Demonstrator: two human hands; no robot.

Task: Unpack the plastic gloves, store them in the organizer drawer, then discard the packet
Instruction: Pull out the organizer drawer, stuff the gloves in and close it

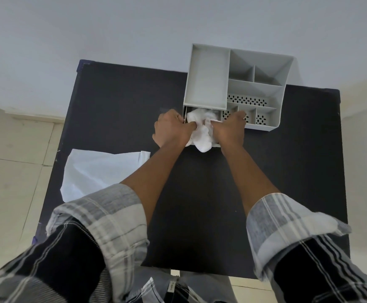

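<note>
Two rolled-up plaid sleeves (103, 217) framed the view over the dark tabletop (200, 193). One flat, empty clear packet (97, 171) lay near the tabletop's left edge, its long axis running left to right. At the far edge stood one grey organizer (208, 75), its single drawer (216, 145) pulled open. The left hand (172, 129) and right hand (229, 130), fingers curled, pressed one crumpled white bundle of gloves (202, 132) into the drawer.

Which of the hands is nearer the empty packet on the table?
Left. The left hand is at the drawer's left side, just up and right of the packet. The right hand is farther right, across the gloves.
</note>
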